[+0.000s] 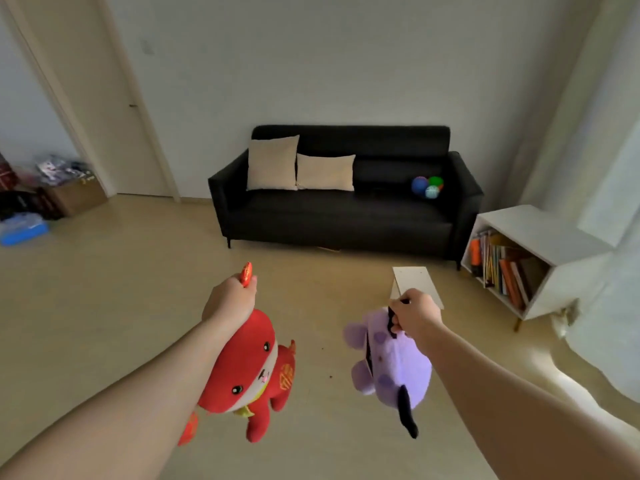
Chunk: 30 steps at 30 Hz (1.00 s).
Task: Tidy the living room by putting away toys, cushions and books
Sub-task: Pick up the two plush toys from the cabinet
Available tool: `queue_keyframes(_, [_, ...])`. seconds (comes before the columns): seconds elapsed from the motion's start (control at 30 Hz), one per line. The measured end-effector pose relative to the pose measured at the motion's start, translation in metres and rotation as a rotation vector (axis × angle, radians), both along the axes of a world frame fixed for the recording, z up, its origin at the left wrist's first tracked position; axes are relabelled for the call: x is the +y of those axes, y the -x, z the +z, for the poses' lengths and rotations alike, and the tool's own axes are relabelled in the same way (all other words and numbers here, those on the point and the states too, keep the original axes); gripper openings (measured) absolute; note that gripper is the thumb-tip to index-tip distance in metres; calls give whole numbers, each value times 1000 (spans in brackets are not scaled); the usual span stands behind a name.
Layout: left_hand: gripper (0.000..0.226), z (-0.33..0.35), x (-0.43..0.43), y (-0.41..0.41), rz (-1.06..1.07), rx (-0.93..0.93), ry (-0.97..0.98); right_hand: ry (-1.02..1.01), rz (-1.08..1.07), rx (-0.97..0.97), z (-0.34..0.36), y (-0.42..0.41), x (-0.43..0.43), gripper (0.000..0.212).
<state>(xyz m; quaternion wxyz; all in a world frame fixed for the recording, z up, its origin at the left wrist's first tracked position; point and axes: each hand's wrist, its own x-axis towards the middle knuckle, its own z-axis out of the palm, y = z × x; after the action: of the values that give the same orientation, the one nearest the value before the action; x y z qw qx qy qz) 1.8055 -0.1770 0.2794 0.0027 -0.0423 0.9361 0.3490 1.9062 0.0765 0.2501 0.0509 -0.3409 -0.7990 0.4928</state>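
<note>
My left hand (230,299) grips a red plush toy (254,372) by a part at its top, and the toy hangs below my fist above the floor. A purple plush toy (394,362) with a black tail dangles from my right hand (414,315), which pinches a black strap on it. Ahead stands a black sofa (346,216) against the wall. Two beige cushions (301,168) lean on its backrest at the left. A few coloured balls (427,187) lie on its seat at the right.
A white low shelf (540,233) with upright books (502,268) stands right of the sofa. A flat pale board (417,282) lies on the floor past my right hand. Boxes and clutter (45,195) fill the doorway at the left. White curtains (609,237) hang at the right.
</note>
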Motion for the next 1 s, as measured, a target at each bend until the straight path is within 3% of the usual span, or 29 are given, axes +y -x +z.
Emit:
queue_keyframes(0.23, [38, -7, 17, 151, 34, 33, 20, -51, 33, -10, 15, 148, 30, 19])
queue_keyframes(0.53, [39, -28, 74, 392, -14, -19, -45, -74, -165, -52, -13, 357, 86, 13])
queue_keyframes(0.8, [34, -24, 177, 565, -235, -86, 40, -112, -256, -95, -10, 507, 159, 15])
queue_keyframes(1.0, [36, -36, 261, 705, -188, -135, -7, 21, -435, -39, -32, 621, 252, 16])
